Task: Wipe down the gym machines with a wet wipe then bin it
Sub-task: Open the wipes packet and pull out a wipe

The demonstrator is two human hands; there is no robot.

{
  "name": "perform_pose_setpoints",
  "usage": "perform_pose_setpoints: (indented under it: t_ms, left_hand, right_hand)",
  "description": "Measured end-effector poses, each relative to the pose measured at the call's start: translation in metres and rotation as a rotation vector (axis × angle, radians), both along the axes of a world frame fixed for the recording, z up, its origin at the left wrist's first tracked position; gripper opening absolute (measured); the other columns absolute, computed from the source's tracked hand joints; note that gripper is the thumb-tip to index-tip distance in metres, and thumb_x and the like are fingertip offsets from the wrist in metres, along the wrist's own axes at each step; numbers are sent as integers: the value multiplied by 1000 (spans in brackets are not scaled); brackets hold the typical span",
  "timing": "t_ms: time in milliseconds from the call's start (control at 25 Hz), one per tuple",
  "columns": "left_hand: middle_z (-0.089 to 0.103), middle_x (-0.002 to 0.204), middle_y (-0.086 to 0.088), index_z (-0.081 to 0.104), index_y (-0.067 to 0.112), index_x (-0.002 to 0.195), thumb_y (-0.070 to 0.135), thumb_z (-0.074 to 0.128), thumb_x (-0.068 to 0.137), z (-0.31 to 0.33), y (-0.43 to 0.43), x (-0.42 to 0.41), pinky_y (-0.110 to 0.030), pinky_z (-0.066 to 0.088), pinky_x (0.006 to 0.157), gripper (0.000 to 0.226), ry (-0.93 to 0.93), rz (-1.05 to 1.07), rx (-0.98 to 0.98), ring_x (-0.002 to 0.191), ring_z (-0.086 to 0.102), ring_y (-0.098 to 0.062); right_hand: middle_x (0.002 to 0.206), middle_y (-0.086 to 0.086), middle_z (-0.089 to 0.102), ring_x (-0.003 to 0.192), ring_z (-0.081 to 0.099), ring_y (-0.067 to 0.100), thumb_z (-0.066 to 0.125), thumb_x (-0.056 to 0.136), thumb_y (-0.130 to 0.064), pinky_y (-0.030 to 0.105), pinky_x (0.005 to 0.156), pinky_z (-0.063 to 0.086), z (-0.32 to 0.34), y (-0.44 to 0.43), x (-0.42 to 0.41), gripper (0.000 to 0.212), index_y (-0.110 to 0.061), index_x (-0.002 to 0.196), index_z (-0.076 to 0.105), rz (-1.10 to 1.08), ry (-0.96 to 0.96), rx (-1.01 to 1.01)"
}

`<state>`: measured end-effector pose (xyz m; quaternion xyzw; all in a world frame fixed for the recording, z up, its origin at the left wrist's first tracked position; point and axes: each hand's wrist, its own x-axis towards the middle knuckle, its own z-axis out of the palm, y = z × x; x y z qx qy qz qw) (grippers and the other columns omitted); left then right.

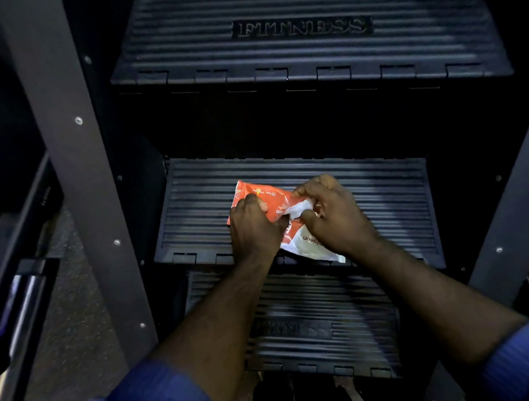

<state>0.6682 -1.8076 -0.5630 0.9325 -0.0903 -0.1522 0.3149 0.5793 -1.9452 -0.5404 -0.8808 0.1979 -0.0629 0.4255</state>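
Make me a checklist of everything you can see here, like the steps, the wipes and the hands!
Surface: black ribbed middle step of a stair machine, dimly lit.
Job's things: orange and white wipes packet lying on that step; white wet wipe poking out of it.
Clutter: nothing seen.
Grippers: left hand presses on the packet; right hand pinches the wipe.
Cables: nothing seen.
Surroundings: upper step marked FITNESS, grey side rail.

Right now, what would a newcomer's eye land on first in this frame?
The orange-and-white wipes pack, bright against the dark ribbed middle step it lies on. The left hand holds the pack down while the right hand pinches a white wipe at its opening. Above, raised FITNESS lettering marks the upper step.
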Motion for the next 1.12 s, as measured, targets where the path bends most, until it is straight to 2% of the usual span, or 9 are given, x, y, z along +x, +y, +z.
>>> perform_pose_setpoints:
  t_ms: [80,160,240,320,440,560,720,920,1120]
  left_hand:
    - [68,98,-2,64,15,93,32,96,65,2,-1,3,-35,54,75,46,34,14,5,92,65,-24]
    - [68,96,0,64,17,91,30,98,64,5,-2,6,-31,50,67,45,92,43,15,86,66,-21]
    - [68,95,1,64,18,91,29,98,65,8,-3,9,-30,52,65,45,129,60,36,85,66,-20]
    - [68,96,2,65,18,93,31,98,66,10,-3,9,-27,47,59,44,139,62,45,85,65,-17]
    - [67,93,3,64,19,90,32,97,67,10,-4,8,-26,42,53,42,129,57,36,81,64,-16]
    - [64,90,4,60,22,84,32,96,68,10,-3,10,-32,56,61,41,129,56,34,80,64,-16]
    - [69,88,3,60,23,82,31,97,65,7,-3,11,-36,61,66,41,157,57,28,76,67,-17]
    - [69,89,0,62,18,85,31,99,63,7,-4,11,-29,48,57,45,152,66,25,78,66,-18]
    - [68,90,-1,61,18,86,33,98,66,11,-4,11,-25,34,49,45,152,65,39,78,64,-18]
  right_hand:
    - [121,-5,57,97,64,19,65,80,-23,39,74,57,9,5,-5,41,-23,121,65,41,-50,-226]
    - [122,-3,59,99,63,21,70,79,-26,35,63,55,13,9,-8,36,-20,115,65,60,-104,-424]
    - [124,-2,62,104,62,23,76,80,-31,34,61,54,13,12,-8,28,-20,105,68,60,-109,-551]
    - [130,-2,64,110,62,24,79,82,-36,36,68,56,10,13,-6,27,-21,103,73,36,-57,-579]
    - [144,-3,59,124,57,23,73,88,-46,38,85,54,10,13,4,30,-24,109,76,18,79,-576]
    - [151,-5,55,129,52,22,67,91,-46,43,96,52,12,14,14,30,-26,112,76,45,143,-558]
    - [143,-6,59,122,54,21,64,94,-31,47,95,51,14,17,18,20,-22,109,74,44,69,-459]
    - [128,-6,48,124,47,18,53,99,-28,51,100,48,15,12,22,4,-28,101,57,-105,-9,-122]
    - [112,-8,49,108,49,18,35,102,-33,56,95,46,18,18,16,16,-26,100,49,-191,-81,-24]
